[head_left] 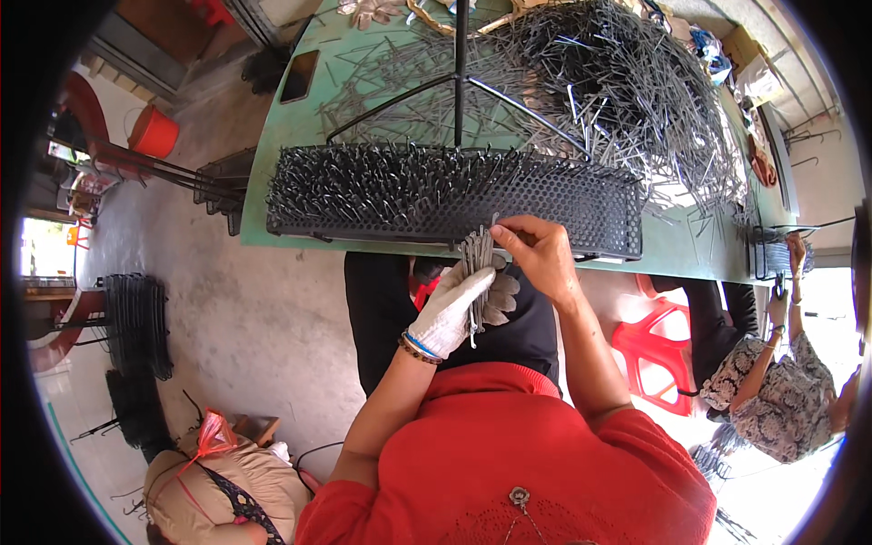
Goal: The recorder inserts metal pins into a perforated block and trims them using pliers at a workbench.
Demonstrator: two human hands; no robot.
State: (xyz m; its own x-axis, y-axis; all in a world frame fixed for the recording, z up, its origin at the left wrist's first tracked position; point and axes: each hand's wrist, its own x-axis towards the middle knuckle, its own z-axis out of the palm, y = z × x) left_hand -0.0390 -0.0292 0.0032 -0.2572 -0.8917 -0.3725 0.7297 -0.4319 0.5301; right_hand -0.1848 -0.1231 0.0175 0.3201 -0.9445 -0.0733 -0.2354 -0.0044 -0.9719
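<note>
Just above your lap, your left hand, in a white glove with grey fingers, is clenched around a bundle of thin metal hooks standing nearly upright. Up at the top of that bundle, your bare right hand has thumb and forefinger pinched on the tip of one hook. Right beyond your fingers runs a long black perforated tray, packed from its left end past the middle with bristling dark hooks, its right end showing punched holes. It lies along the near edge of a green table, a black rod frame rising behind. Past that, what a tangled heap of loose rods, strays spilling leftward toward a dark smartphone! Farther right, beyond a red plastic stool, sits a co-worker in a patterned top; away left, a red bucket.
</note>
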